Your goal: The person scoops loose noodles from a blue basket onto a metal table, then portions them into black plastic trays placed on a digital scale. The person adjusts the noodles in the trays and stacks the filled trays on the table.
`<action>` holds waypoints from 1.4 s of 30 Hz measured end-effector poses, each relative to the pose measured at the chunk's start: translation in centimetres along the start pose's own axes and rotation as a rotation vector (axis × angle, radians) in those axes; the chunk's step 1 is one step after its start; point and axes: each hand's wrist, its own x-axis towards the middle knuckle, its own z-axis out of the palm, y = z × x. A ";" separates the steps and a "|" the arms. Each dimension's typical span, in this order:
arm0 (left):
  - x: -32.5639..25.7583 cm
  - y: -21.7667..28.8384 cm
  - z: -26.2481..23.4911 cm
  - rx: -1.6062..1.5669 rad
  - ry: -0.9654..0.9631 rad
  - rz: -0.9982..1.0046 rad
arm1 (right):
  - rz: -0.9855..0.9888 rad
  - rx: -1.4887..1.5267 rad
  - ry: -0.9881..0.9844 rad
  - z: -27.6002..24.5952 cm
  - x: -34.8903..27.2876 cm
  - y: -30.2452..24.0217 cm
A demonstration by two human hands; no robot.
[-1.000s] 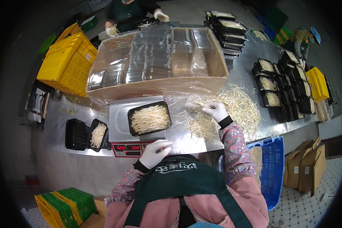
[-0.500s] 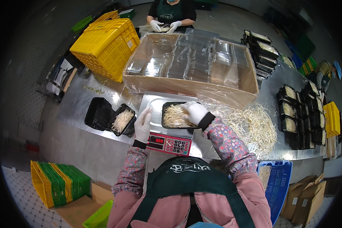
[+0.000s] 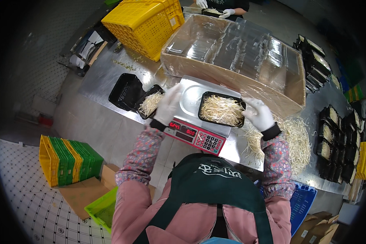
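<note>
A black plastic tray (image 3: 202, 116) heaped with pale bean sprouts (image 3: 221, 109) sits on the metal pan of a red digital scale (image 3: 196, 136). My right hand (image 3: 259, 115), white-gloved, is at the tray's right rim, fingers apart. At the scale's left side, my gloved left hand (image 3: 168, 106) is raised with its fingers stretched out, slightly blurred and holding nothing. Beside it on the left lies a hinged black container with its lid (image 3: 125, 92) folded back, holding a smaller portion of sprouts (image 3: 151, 102). A loose pile of sprouts (image 3: 295, 144) spreads over the table to the right.
A cardboard box (image 3: 232, 77) of clear plastic lids stands behind the scale, beside a yellow crate (image 3: 144, 28). Filled black trays (image 3: 331, 134) are stacked at right. Across the table, a co-worker's gloved hands (image 3: 227, 13) handle another tray. Green and yellow crates (image 3: 69, 158) stand on the floor.
My right hand has moved from over the sprouts to the tray's right rim. My left hand stays beside the scale. The whole view has shifted and tilted; the scale's display has changed.
</note>
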 end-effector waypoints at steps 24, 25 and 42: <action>1.3 1.3 11.3 0.673 -0.424 0.510 | 0.193 -0.417 -0.215 3.2 -0.4 0.8; 1.6 1.7 11.4 0.683 -0.442 0.492 | 0.177 -0.426 -0.185 4.1 -0.2 1.7; 2.1 1.7 6.3 0.457 -0.300 0.344 | 0.549 -0.747 -0.308 -6.4 -8.0 8.6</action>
